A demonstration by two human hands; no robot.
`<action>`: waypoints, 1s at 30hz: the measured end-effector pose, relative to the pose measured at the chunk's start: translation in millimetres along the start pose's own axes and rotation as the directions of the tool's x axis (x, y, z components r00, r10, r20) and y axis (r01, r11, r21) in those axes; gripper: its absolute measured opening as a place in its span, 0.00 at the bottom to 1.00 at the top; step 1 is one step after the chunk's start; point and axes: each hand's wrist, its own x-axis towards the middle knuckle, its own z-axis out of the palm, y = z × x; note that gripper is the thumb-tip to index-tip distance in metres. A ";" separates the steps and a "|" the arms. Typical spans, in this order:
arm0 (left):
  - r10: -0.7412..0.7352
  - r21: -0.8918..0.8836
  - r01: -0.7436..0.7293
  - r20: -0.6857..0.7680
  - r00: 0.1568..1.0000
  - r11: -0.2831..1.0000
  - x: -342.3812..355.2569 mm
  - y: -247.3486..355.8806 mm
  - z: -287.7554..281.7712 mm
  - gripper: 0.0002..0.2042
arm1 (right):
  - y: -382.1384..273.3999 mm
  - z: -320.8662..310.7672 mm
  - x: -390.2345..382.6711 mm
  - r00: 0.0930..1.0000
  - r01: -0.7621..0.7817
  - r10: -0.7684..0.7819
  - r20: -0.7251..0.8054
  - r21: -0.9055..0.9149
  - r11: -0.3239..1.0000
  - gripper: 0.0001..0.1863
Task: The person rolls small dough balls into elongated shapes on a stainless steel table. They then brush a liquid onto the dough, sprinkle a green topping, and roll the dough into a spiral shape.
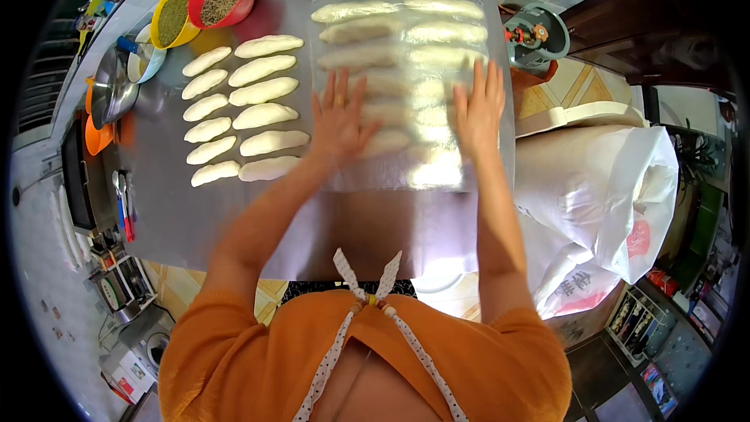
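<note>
While fingers [491, 82] point forward (spread), both hands [337, 126] [478, 121] lie palm-down.

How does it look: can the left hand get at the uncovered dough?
Probably yes: the left hand is just right of the uncovered dough, near the plastic sheet's left edge, and nothing seems to stand between them.

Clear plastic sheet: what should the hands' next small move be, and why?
Probably a light smoothing of the clear plastic sheet toward its near edge: it lies over two columns of dough pieces, and the left hand and right hand are spread open near its opposite sides, neither gripping anything.
</note>
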 end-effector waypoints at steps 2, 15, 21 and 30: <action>-0.009 -0.018 0.009 0.040 0.999 1.000 -29.8 6.9 -1.1 0.38 | -1.0 -1.5 -31.7 0.999 -0.013 0.016 0.035 -0.090 0.996 0.32; -0.082 -0.121 0.078 -0.027 0.996 0.990 -150.9 -51.5 -25.5 0.38 | 24.7 -61.6 -179.9 0.979 -0.199 0.197 -0.056 -0.046 0.979 0.32; -0.632 0.043 0.658 -0.234 0.739 0.752 -332.3 -237.1 -57.8 0.37 | -70.3 3.1 -280.7 0.978 -0.179 0.204 0.030 -0.368 0.912 0.38; -0.594 0.128 0.591 -0.019 0.804 0.796 -366.8 -309.4 -79.1 0.40 | -339.2 137.9 -283.7 0.952 0.166 -0.115 0.285 -0.164 0.972 0.40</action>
